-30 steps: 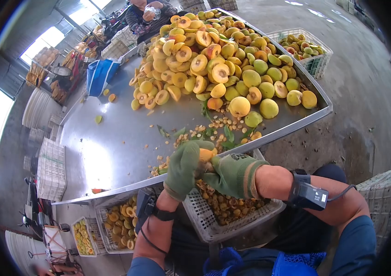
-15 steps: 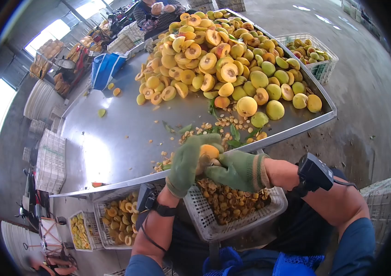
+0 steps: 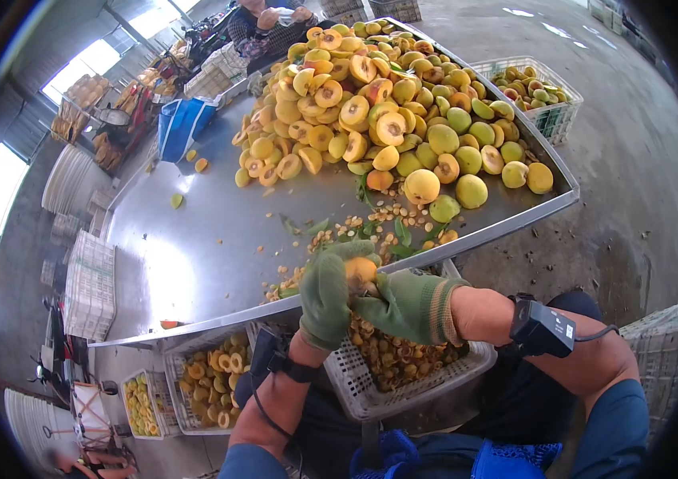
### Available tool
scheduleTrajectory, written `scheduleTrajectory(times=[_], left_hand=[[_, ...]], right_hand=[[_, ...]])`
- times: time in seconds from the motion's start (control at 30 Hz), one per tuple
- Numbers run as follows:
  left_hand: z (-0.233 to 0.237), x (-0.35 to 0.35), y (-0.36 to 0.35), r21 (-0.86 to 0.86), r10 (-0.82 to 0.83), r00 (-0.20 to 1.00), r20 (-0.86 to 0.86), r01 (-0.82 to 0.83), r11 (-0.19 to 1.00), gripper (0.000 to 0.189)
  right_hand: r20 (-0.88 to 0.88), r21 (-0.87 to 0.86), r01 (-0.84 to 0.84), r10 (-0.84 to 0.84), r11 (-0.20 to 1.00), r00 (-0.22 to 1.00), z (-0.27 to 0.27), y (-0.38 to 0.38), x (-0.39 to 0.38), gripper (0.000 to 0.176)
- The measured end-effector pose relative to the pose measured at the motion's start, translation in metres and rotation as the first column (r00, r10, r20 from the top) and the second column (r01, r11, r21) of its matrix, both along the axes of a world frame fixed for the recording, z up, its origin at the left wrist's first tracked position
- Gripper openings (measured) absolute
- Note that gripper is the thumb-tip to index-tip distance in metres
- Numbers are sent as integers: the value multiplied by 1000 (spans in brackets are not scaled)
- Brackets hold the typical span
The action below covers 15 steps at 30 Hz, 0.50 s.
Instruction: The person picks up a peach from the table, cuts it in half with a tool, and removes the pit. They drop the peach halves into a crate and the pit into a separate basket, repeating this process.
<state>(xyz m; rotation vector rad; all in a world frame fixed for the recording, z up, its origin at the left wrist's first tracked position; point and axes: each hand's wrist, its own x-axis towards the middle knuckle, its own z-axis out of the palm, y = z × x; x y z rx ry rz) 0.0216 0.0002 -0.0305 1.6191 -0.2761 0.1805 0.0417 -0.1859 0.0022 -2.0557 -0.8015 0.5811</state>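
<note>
My left hand (image 3: 325,294), in a green knit glove, is closed round a yellow peach (image 3: 360,270) above the table's near edge. Facing it, my right hand (image 3: 415,306), gloved alike, has its fingers curled and pressed together just below the fruit. Whatever lies in those fingers is hidden. Under both hands stands a white plastic basket (image 3: 355,397) with brown peach pits and scraps (image 3: 407,357) in it. Beyond them, a large heap of halved and whole peaches (image 3: 331,104) covers the metal table's far and right side.
Loose seeds (image 3: 391,211) and leaves lie along the metal table (image 3: 219,263). A blue bag (image 3: 182,128) rests at its left. Crates of peach halves (image 3: 213,383) stand on the floor at left, a crate of peaches (image 3: 531,88) at far right. Another person (image 3: 271,32) sits across.
Both hands stay together over the basket; my left hand has shifted slightly right and down with the peach. The person opposite now holds something white between the hands.
</note>
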Motion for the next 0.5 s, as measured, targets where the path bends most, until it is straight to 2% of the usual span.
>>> scheduleTrajectory(times=[0.03, 0.13, 0.2, 0.3, 0.4, 0.5], left_hand=[[-2, 0, -2, -41, 12, 1000, -12, -13, 999, 43], [1, 0, -2, 179, 3, 993, 118, -24, 984, 57], [1, 2, 1, 203, -15, 993, 120, -10, 979, 56], [3, 1, 1, 205, -31, 995, 98, 10, 979, 55], [5, -1, -2, 205, -27, 990, 136, -1, 979, 53], [1, 0, -2, 223, -2, 977, 212, -46, 974, 52]], right_hand=[[-9, 12, 10, -9, 1000, 1000, 0, -1, -1, 41], [-13, 37, 21, -21, 999, 1000, 0, -3, -2, 41], [11, 33, 1, -2, 999, 1000, 0, -6, -1, 42], [-22, -106, -27, 25, 994, 999, -4, -4, 5, 43], [-90, -31, -77, 74, 997, 993, 6, -9, 8, 43], [-143, -28, -129, 124, 991, 982, 5, -8, 12, 40]])
